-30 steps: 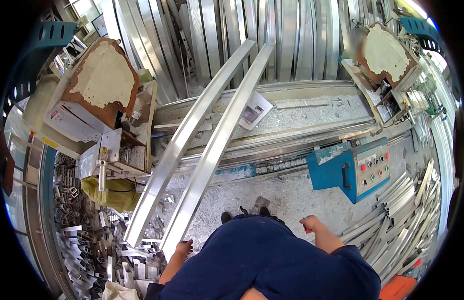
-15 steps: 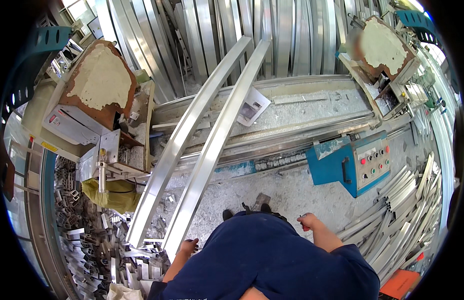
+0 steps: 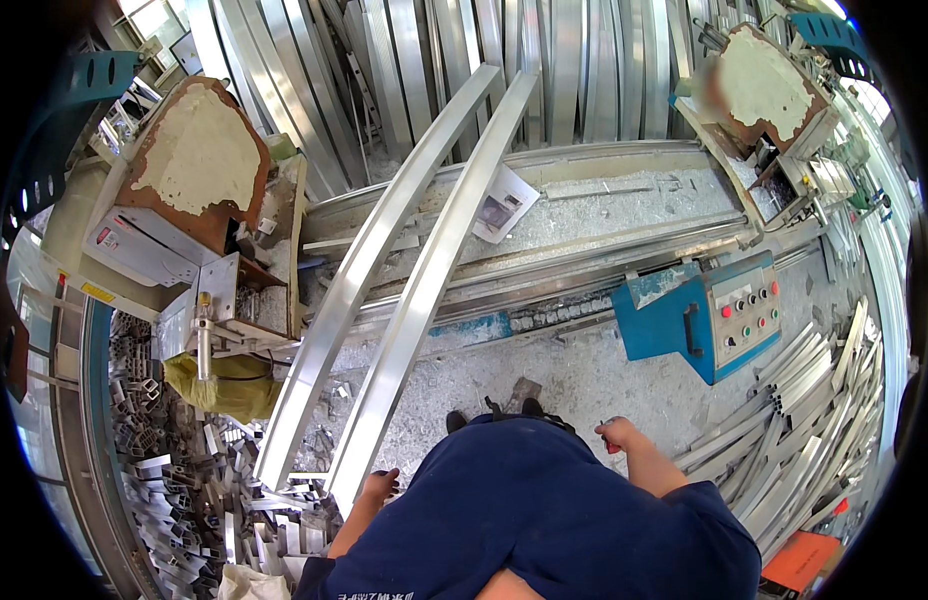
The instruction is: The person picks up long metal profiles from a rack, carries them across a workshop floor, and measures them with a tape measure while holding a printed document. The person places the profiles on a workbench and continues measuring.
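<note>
My right hand [image 3: 616, 434], out to the right of my body, is closed on a small red object [image 3: 612, 447]; its kind is too small to tell. My left hand [image 3: 382, 485] hangs low on the left, beside the near end of a long aluminium profile [image 3: 416, 312]. Its fingers look loosely curled, too small to tell whether they hold anything, and no contact with the profile is plain. A second aluminium profile [image 3: 349, 290] runs alongside, left of the first. Both slant across the machine bed [image 3: 624, 205] toward the far rack.
Cutting heads with peeling covers [image 3: 199, 150] [image 3: 759, 90] stand at both ends of the bed. A blue control box [image 3: 699, 325] sits front right. Offcuts [image 3: 174, 500] pile up at left, profile lengths [image 3: 804, 420] at right. A printed sheet [image 3: 504, 205] lies on the bed.
The view has shifted very slightly. Both hands sit a little higher in the picture; the right hand keeps its grip on the red object, and the profiles stay where they were.
</note>
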`<state>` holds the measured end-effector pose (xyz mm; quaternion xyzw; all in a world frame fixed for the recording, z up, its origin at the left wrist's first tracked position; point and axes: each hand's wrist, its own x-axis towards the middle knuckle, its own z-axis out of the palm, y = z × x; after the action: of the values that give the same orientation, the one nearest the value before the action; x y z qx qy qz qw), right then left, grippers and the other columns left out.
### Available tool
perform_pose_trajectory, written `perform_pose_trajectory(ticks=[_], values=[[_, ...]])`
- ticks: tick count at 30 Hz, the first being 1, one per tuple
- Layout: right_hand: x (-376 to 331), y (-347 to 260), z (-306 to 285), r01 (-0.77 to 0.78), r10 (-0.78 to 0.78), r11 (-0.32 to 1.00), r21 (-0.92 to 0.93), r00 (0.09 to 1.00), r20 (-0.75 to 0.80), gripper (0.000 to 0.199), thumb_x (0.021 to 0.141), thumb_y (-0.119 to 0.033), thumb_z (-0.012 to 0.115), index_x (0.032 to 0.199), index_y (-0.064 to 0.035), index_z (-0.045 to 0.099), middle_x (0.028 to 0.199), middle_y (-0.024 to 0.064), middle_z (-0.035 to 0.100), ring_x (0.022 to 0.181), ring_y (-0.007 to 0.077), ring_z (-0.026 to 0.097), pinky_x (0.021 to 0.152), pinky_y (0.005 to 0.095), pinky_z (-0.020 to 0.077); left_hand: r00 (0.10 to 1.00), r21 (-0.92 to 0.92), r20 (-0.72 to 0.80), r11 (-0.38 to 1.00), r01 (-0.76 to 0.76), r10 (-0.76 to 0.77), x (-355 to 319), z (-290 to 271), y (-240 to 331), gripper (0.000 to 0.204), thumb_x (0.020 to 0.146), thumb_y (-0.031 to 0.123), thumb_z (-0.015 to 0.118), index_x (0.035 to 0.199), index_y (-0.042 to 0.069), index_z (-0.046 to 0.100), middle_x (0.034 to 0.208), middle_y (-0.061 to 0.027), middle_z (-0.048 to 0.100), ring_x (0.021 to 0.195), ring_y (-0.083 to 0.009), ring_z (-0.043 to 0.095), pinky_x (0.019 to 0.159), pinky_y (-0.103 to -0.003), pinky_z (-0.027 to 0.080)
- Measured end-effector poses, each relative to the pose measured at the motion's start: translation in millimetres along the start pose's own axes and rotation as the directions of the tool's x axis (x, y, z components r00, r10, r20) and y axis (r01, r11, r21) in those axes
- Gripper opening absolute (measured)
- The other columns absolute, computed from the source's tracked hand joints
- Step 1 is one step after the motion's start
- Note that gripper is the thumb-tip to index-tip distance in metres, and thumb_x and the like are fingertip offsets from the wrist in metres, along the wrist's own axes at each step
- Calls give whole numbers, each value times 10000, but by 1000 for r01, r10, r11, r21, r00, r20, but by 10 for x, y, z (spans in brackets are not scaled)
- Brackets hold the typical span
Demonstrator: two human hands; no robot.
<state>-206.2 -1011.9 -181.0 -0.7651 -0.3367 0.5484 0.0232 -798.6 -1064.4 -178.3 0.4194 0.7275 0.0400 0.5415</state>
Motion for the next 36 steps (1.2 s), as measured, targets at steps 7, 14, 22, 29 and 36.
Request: perform_pose_trajectory(ticks=[7, 14, 22, 29, 36], values=[[-13, -50, 29, -34, 37, 996, 79, 998, -46, 323, 774, -217, 646, 573, 14, 542, 515, 128, 549, 404, 224, 540, 396, 369, 445, 989, -37, -42, 989, 143, -144, -83, -15, 237, 414, 857, 350, 631, 1007, -36, 626, 857, -119, 669, 652, -205, 625, 578, -332, 497], [-22, -20, 26, -87, 88, 988, 128, 996, -4, 297, 782, -204, 644, 613, 17, 541, 522, 122, 526, 400, 214, 519, 386, 352, 436, 969, -16, -58, 971, 240, -241, -261, -48, 533, 418, 865, 366, 617, 1013, -24, 633, 872, -110, 677, 693, -212, 645, 598, -333, 514], [-122, -138, 1, -52, 53, 997, 60, 998, -27, 299, 779, -208, 650, 617, 20, 545, 529, 121, 538, 409, 213, 529, 387, 354, 430, 990, -18, -45, 991, 131, -131, -150, 1, 258, 421, 865, 369, 615, 1008, -26, 634, 876, -114, 676, 696, -212, 648, 594, -333, 515], [-51, -47, 23, -47, 54, 990, 130, 997, -49, 288, 771, -206, 670, 656, 28, 549, 533, 121, 545, 411, 217, 542, 378, 355, 450, 986, -18, -27, 986, 165, -166, -112, -6, 293, 419, 862, 364, 620, 1001, -32, 627, 878, -120, 674, 701, -214, 647, 595, -336, 512], [16, -13, -12, -137, 139, 987, 79, 990, -22, 366, 731, -235, 729, 923, 58, 622, 780, 134, 664, 636, 210, 628, 555, 348, 510, 989, -12, -18, 989, 147, -147, -54, 6, 153, 415, 860, 357, 626, 1005, -31, 621, 878, -123, 673, 700, -216, 645, 593, -340, 511]])
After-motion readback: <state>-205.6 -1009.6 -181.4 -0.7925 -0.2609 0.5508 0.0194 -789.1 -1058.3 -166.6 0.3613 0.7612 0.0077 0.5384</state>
